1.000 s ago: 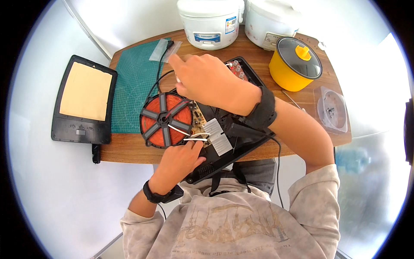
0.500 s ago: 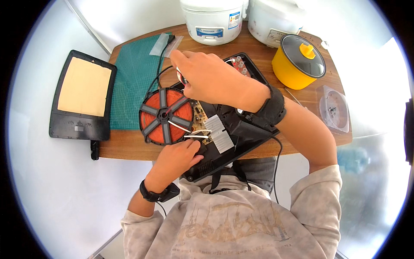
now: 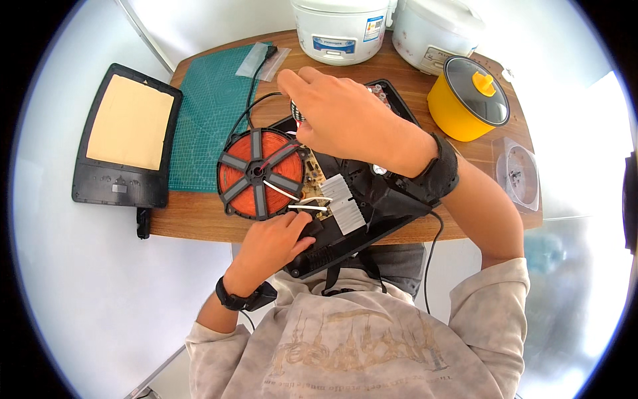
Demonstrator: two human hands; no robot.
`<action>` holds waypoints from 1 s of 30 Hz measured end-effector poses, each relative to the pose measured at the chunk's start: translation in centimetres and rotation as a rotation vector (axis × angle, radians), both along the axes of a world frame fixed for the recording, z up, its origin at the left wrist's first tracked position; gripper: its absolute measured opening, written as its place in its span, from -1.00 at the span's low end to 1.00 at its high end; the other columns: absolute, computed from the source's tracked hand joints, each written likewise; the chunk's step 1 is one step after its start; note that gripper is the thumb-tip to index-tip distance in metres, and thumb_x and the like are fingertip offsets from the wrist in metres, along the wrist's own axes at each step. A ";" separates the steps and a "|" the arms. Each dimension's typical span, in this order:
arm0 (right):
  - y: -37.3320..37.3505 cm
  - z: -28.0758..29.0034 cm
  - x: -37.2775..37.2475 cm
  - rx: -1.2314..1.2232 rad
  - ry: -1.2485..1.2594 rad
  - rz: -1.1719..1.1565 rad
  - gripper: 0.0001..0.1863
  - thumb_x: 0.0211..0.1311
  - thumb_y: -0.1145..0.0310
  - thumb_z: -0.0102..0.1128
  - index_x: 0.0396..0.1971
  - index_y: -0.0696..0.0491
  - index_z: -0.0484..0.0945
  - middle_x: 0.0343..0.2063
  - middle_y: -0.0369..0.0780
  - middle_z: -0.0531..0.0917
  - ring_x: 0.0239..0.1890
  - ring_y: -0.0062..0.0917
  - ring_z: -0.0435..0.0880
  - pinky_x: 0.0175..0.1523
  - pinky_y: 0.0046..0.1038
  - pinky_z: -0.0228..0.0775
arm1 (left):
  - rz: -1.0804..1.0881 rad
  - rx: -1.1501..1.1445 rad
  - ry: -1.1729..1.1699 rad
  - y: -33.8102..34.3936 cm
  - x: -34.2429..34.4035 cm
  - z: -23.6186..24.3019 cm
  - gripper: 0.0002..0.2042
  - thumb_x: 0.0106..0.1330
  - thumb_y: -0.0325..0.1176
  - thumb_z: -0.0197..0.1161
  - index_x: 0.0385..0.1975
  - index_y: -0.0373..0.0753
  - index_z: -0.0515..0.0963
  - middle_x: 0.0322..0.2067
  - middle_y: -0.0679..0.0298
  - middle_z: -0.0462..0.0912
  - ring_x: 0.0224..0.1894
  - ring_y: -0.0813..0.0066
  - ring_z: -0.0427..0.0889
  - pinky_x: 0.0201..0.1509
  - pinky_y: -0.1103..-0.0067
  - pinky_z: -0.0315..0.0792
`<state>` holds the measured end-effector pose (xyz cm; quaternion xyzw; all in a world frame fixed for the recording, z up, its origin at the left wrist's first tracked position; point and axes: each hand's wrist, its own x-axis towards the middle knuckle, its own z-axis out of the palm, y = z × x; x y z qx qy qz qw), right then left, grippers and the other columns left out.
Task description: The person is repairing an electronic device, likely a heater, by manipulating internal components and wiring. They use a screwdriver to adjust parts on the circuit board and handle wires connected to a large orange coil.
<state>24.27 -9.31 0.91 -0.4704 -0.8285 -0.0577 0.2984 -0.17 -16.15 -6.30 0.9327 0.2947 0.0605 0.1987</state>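
Note:
An opened induction cooker base (image 3: 369, 229) lies tilted near the table's front edge. A round coil of orange-red wire in a black spoked frame (image 3: 258, 174) sits over its left side, with white-sleeved leads running to the circuit board (image 3: 312, 174). Beside the board is a silver finned heat sink (image 3: 344, 203). My left hand (image 3: 271, 243) is closed on the base's near-left part, just below the coil. Above the coil's upper right edge, my right hand (image 3: 349, 114) pinches a small black, white and red patterned thing (image 3: 297, 112), largely hidden by the fingers.
At left is a black panel with a cream sheet (image 3: 129, 123), next to a green cutting mat (image 3: 199, 156). Two white rice cookers (image 3: 342, 30) stand at the back, with a yellow pot (image 3: 458, 110) and a clear dish of small parts (image 3: 518, 176) at right.
The whole view has shifted slightly, so the tabletop things sit a little further right and higher. My right hand appears slightly further right; my left hand keeps its place on the base.

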 end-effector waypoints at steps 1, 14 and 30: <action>-0.2 0.5 -0.2 -0.085 -0.022 -0.057 -0.61 0.18 0.37 0.32 -0.07 0.23 0.44 -0.38 -0.05 0.66 -0.29 -0.10 0.73 -0.23 -0.20 0.62 | -0.001 0.006 0.006 0.0 0.0 0.0 -0.66 0.27 -0.17 0.43 -0.09 -0.19 0.52 -0.26 0.21 0.66 -0.24 0.16 0.70 -0.26 0.36 0.55; -0.3 0.4 -0.1 -0.269 0.178 0.152 -0.69 0.19 0.64 0.14 -0.08 0.11 0.38 -0.19 -0.06 0.52 -0.18 -0.10 0.65 -0.09 -0.12 0.49 | 0.020 0.085 0.015 -0.2 0.3 -0.7 -0.65 0.23 -0.14 0.45 -0.09 -0.15 0.56 -0.30 0.29 0.66 -0.30 0.27 0.71 -0.31 0.40 0.54; -0.4 0.4 1.1 -0.204 0.196 0.058 -0.65 0.09 0.55 0.25 -0.13 0.11 0.35 -0.21 -0.09 0.56 -0.16 -0.09 0.65 -0.10 -0.14 0.52 | 0.034 0.094 -0.019 -0.3 0.6 -0.7 -0.67 0.20 -0.19 0.48 -0.12 -0.15 0.58 -0.33 0.32 0.68 -0.31 0.28 0.71 -0.31 0.39 0.54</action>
